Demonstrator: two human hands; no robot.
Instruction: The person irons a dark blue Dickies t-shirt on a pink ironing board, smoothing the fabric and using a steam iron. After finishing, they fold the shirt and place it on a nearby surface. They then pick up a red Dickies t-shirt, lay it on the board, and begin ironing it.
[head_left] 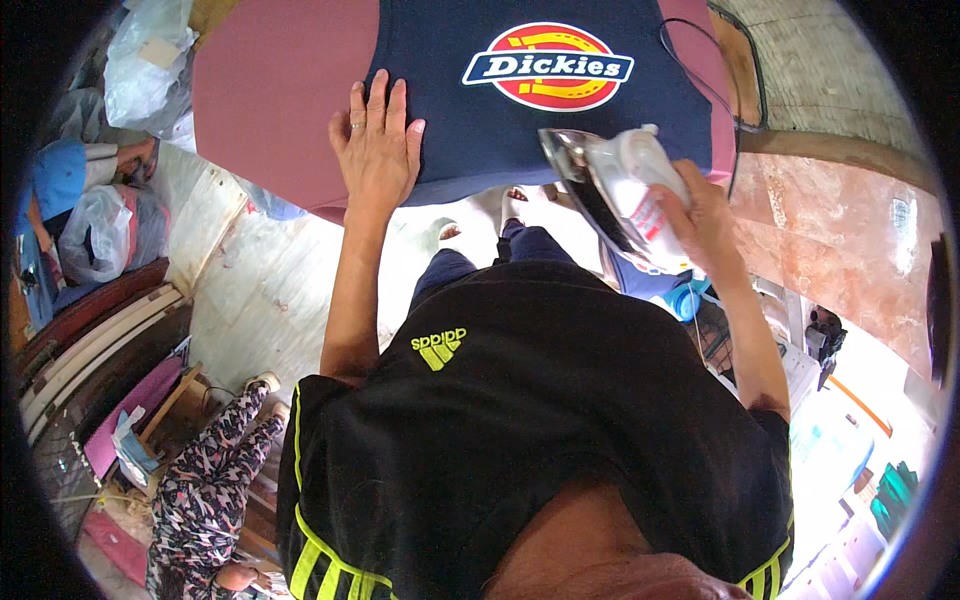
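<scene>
Left hand (375,140) pressed flat, fingers spread, on the near left part of a navy garment (540,120) with a round red and yellow emblem. Garment spread over a pink ironing board (270,90), its near hem hanging at the board's near edge. Right hand (700,215) clamped around the handle of a white iron (620,195), held tilted with the shiny soleplate facing left, lifted at the board's near right edge, just beside the garment's hem. Hands well apart. Dark cord (700,70) curving along the board's right edge. Below, black shirt with yellow-green stripes. At lower left, another person's patterned leggings (205,480) on the floor; plastic bags (95,235) at far left.
</scene>
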